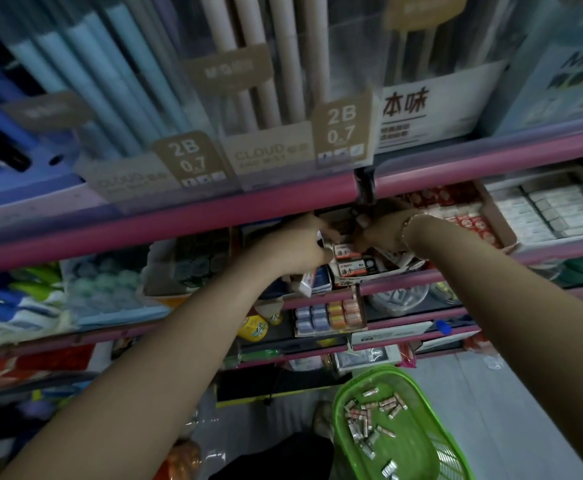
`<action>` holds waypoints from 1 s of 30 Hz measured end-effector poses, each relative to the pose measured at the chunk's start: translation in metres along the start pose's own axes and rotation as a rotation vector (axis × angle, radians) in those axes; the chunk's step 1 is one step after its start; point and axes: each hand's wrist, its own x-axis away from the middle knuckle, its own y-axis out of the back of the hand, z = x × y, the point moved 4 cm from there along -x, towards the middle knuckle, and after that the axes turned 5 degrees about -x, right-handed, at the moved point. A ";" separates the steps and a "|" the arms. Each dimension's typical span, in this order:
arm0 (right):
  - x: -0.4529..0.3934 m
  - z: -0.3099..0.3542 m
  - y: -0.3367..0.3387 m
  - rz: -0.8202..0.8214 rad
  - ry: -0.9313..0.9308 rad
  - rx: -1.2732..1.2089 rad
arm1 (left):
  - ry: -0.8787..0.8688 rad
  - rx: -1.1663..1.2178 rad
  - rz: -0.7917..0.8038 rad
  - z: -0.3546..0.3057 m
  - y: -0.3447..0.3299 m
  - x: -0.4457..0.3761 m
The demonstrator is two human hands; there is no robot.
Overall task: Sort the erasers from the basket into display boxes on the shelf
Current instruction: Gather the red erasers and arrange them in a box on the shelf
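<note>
**Both hands up at the eraser box, basket below**

Both arms reach up to the pink-railed metal shelf [165,216]. The left hand [297,247] has its fingers curled around small white packaged erasers [321,237], at the left edge of an open cardboard display box [362,265] holding red-and-white labelled erasers. The right hand [380,230] sits at the box's back, fingers bent inward; whether it grips anything cannot be told, the spot being shadowed. The hands lie close together, just apart.

Lower right, a bright green plastic mesh basket [352,455] rests near the floor, with loose wrapped erasers [369,420] scattered in its bottom.

To the right on the same shelf, a neighbouring tray of white boxed erasers [546,209]. Above, clear holders of pale blue and beige pens [137,81].
</note>
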 end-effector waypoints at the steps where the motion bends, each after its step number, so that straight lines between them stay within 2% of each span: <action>1: -0.002 0.001 -0.003 0.009 0.003 0.064 | -0.014 -0.033 0.040 0.000 0.000 -0.001; 4: -0.005 0.002 -0.007 0.016 0.036 0.156 | -0.023 -0.053 0.105 0.000 0.001 -0.002; 8: 0.003 0.004 0.001 -0.012 0.114 0.070 | -0.028 -0.024 0.104 0.001 0.002 -0.005; 10: 0.011 0.005 0.013 -0.165 0.190 -0.238 | -0.001 0.097 0.029 0.003 0.003 -0.005; 12: 0.019 -0.004 0.021 -0.308 0.165 -0.753 | 0.035 0.254 -0.044 0.002 0.003 -0.002; 14: 0.024 -0.015 0.015 -0.307 0.023 -1.104 | 0.004 0.399 -0.057 -0.006 0.000 0.005; 16: 0.026 -0.020 0.006 -0.214 -0.069 -1.239 | -0.046 0.489 -0.065 -0.018 -0.005 0.013; 20: 0.032 -0.020 -0.003 -0.163 -0.060 -1.284 | -0.035 0.553 -0.101 -0.030 -0.013 0.018; 26: 0.053 -0.034 0.020 -0.136 0.032 -1.226 | 0.061 0.813 0.094 -0.022 -0.011 0.020; 28: 0.058 -0.037 0.030 -0.079 0.063 -1.107 | 0.081 0.731 0.095 -0.019 -0.008 0.015; 30: 0.056 -0.037 0.039 -0.100 0.086 -0.923 | 0.076 0.540 0.035 -0.018 -0.006 0.005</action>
